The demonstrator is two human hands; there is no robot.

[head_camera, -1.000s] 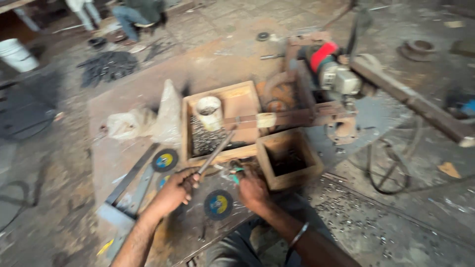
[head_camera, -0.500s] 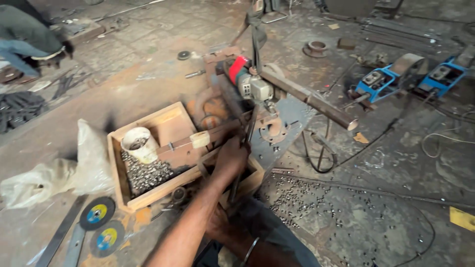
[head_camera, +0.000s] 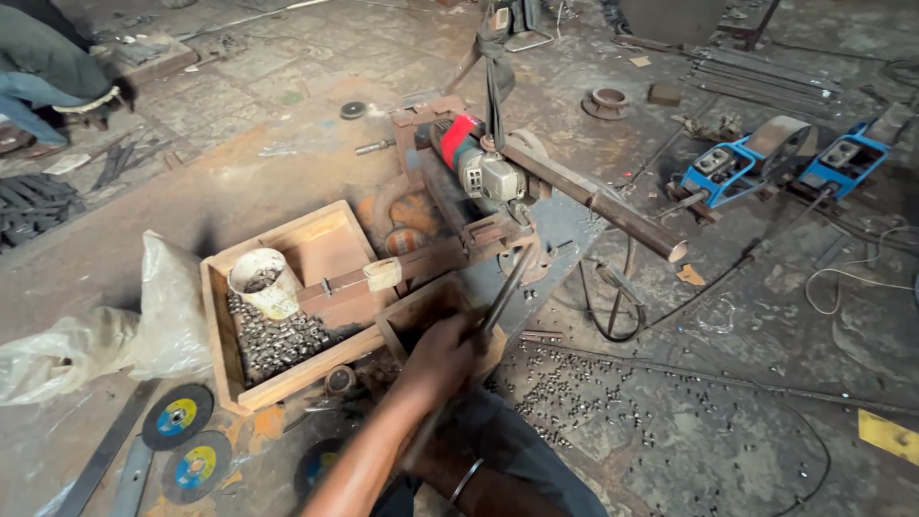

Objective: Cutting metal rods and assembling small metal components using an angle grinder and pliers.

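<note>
Rod point(head_camera: 507, 287) runs from the left hand point(head_camera: 442, 356) up and away toward the cutting machine point(head_camera: 479, 168), its far tip by the clamp; that grip is closed around its near end above the small wooden box point(head_camera: 407, 321). Right hand hidden; cannot tell.

A worker's bare forearms, no sleeves in view; a thin metal bangle point(head_camera: 466, 481) circles one wrist, and dark grey trousers point(head_camera: 522, 460) cover the legs below.

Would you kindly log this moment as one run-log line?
left hand: grips metal rod | rod tip: at cut-off saw | right hand: hidden | nearby: wooden box of cut pieces
</note>
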